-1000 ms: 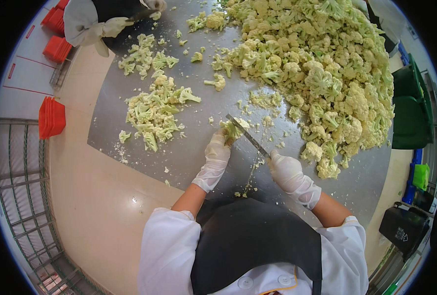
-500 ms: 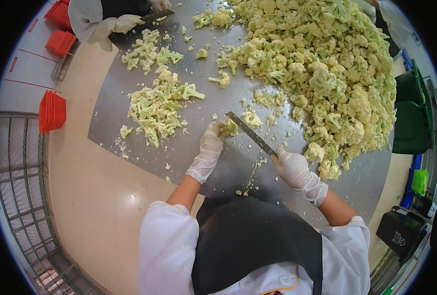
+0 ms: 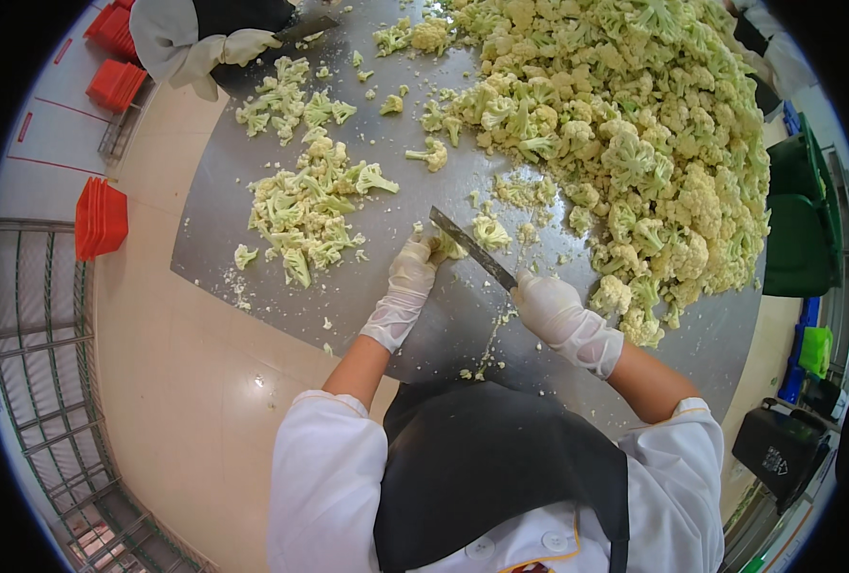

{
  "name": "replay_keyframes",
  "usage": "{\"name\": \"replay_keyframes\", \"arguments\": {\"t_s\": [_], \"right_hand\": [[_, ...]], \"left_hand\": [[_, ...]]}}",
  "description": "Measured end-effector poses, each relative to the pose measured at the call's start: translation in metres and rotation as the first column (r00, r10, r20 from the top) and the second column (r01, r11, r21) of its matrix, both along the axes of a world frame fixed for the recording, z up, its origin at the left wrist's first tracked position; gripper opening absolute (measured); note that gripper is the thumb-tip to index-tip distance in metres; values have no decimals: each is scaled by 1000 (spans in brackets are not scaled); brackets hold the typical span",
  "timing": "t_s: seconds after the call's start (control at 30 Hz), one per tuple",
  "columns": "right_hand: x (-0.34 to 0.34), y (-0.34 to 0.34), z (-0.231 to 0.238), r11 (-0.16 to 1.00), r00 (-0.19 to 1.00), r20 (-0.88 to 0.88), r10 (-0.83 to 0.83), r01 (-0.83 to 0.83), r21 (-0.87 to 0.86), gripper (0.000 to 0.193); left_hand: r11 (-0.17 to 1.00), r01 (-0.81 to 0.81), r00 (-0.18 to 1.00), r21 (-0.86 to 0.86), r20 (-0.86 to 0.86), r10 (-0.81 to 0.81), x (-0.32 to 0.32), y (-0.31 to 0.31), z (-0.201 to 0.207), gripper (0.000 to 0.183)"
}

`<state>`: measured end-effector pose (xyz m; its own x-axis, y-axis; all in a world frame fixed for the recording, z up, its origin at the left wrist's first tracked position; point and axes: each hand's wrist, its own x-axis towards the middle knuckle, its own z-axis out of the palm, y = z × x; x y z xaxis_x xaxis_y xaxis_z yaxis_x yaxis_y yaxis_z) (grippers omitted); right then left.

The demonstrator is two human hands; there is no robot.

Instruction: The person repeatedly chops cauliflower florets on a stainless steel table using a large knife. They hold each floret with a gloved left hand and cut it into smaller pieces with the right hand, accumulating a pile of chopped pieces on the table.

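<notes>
My gloved right hand (image 3: 551, 306) is closed round the handle of a knife (image 3: 474, 250), its dark blade slanting up and left. The blade's far end lies over a cauliflower floret (image 3: 451, 246) that my gloved left hand (image 3: 413, 269) grips on the metal table (image 3: 367, 306). Part of that floret is hidden by the blade and my fingers. Just right of the blade rests a loose cauliflower piece (image 3: 490, 231). To the left of my left hand lies a heap of cut florets (image 3: 310, 210). A large pile of cauliflower (image 3: 625, 162) covers the table's far right.
At the far left a co-worker's gloved hand (image 3: 238, 48) is near another knife (image 3: 307, 29). Red bins (image 3: 101, 218) and a wire rack (image 3: 42, 334) stand left of the table. Green bins (image 3: 799, 244) and a black bin (image 3: 778, 454) are on the right.
My right hand and the knife have shifted a little left and up, and the blade now reaches further over the floret. My left hand stays almost in place.
</notes>
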<state>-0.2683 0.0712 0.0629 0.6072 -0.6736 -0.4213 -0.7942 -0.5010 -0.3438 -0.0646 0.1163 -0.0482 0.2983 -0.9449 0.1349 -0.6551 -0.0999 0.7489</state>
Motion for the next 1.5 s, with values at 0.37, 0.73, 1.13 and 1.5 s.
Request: {"name": "replay_keyframes", "arguments": {"t_s": [0.37, 0.73, 1.13, 1.5], "right_hand": [[35, 1, -23, 996, 993, -118, 26, -37, -86, 16], [-49, 34, -3, 880, 869, 311, -386, 448, -159, 20], [-32, 33, -11, 945, 946, 51, -320, 323, -55, 19], [-49, -1, 0, 866, 840, 302, -451, 493, -79, 22]], "left_hand": [[990, -66, 990, 124, 136, 49, -15, -2, 9, 22], [976, 131, 891, -173, 452, -39, -37, -17, 55, 51], [973, 56, 966, 223, 232, -109, -48, -28, 36, 38], [937, 346, 774, 40, 552, -309, -70, -23, 37, 56]]}}
